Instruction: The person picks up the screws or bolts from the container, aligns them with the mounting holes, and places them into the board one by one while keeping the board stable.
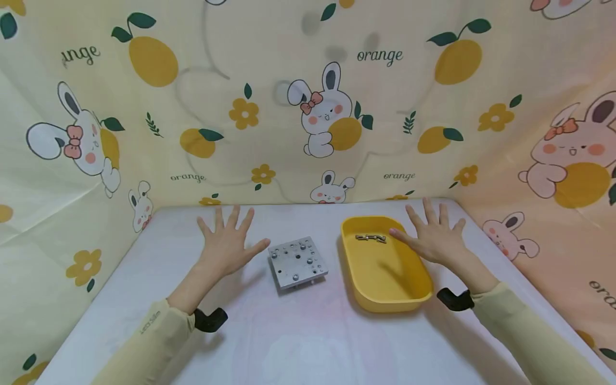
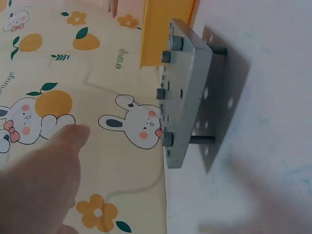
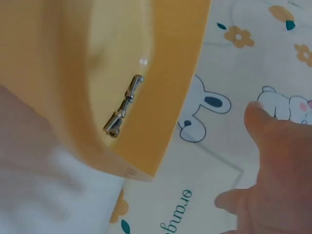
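Note:
A square metal plate [image 1: 298,262] with holes and several socket-head screws [image 2: 166,139] in it sits on the table; in the left wrist view, screw shanks poke out beneath, propping it up. To its right stands a yellow plastic tray [image 1: 370,306], with several small metal screws [image 3: 123,105] lying together at its far end. My left hand [image 1: 225,248] is spread above the table, left of the plate, thumb pointing toward it, holding nothing. Fingers spread, my right hand [image 1: 437,238] hovers by the tray's right side, its thumb overlapping the rim in the head view, and it too holds nothing.
The white table [image 1: 284,342] is enclosed at the back and sides by a cloth [image 1: 269,64] printed with rabbits and oranges. Each wrist wears a black camera mount [image 1: 210,320] over a beige sleeve [image 1: 149,342].

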{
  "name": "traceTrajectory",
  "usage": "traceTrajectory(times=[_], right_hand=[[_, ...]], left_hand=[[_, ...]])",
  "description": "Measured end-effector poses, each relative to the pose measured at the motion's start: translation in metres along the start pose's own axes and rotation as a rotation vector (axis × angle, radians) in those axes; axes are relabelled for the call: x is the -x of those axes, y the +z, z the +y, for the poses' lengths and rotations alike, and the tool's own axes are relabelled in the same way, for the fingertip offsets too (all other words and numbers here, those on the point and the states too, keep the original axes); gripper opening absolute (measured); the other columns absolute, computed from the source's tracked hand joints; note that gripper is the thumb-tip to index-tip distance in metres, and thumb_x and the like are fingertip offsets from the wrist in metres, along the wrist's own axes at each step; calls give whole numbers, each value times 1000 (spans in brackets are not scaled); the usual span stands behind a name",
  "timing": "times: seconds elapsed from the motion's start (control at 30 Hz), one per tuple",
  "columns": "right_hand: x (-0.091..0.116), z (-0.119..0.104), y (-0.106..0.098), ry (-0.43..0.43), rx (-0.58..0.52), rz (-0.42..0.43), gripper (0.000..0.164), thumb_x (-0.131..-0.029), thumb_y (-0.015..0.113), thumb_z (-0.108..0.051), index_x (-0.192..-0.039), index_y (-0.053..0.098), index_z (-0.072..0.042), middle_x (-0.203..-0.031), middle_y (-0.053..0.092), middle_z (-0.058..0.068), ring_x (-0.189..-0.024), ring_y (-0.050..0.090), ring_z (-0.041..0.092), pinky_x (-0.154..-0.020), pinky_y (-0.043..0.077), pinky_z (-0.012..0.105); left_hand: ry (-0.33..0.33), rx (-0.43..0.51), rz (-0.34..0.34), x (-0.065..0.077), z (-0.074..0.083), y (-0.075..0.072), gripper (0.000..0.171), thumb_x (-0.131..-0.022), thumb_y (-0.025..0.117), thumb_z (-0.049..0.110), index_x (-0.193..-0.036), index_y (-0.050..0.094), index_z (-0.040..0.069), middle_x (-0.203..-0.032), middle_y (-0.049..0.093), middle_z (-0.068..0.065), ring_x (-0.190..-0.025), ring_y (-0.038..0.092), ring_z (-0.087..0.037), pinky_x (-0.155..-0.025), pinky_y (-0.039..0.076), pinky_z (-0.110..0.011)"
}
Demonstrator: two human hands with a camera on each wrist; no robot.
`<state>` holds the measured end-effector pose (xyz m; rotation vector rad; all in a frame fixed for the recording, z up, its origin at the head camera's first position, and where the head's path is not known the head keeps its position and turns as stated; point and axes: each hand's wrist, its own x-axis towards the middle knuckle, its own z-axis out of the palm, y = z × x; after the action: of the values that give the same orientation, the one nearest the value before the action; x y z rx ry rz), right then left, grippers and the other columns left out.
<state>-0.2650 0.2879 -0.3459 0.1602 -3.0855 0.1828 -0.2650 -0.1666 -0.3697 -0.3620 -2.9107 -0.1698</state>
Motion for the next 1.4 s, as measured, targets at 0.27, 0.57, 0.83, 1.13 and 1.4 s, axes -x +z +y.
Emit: traceTrajectory(times=[0.27, 0.57, 0.83, 1.13, 1.4], right_hand=[[-8, -14, -12, -145, -425, 148, 56, -94, 67, -38, -127, 58, 7, -128, 56, 27, -115, 52, 45, -93, 45, 58], [-31, -29, -4, 41, -1015, -204, 40, -88, 76, -17, -118, 64, 7, -106, 70, 11, -94, 65, 20, -86, 55, 37], [-59, -34, 15, 158, -1256, -270, 42, -90, 71, -2, -125, 55, 14, -101, 71, 13, -86, 67, 20, -93, 52, 41], [-72, -41, 33, 255, -1260, -245, 37, -88, 71, 2, -122, 60, 12, -103, 72, 15, -89, 68, 23, -98, 48, 44], [-77, -50, 45, 305, -1275, -245, 34, -88, 69, 7, -120, 61, 12, -106, 70, 20, -93, 68, 27, -100, 45, 47]], left_hand=[[90, 409, -70, 5, 5, 13, 95, -89, 56, 67, -155, 26, 5, -155, 30, -20, -140, 27, -42, -111, 16, -64], [98, 662, -193, 6, 8, 43, 116, -72, 79, 62, -157, 19, 10, -157, 25, -17, -137, 34, -37, -108, 30, -58], [137, 688, -214, 7, 16, 61, 128, -60, 89, 56, -156, 20, 9, -154, 30, -17, -133, 39, -33, -107, 34, -55], [157, 712, -201, 9, 22, 66, 127, -60, 92, 52, -155, 22, 4, -151, 36, -18, -132, 40, -33, -110, 30, -54], [168, 686, -197, 13, 18, 63, 125, -60, 92, 49, -153, 26, 0, -149, 37, -20, -136, 33, -37, -110, 27, -56]])
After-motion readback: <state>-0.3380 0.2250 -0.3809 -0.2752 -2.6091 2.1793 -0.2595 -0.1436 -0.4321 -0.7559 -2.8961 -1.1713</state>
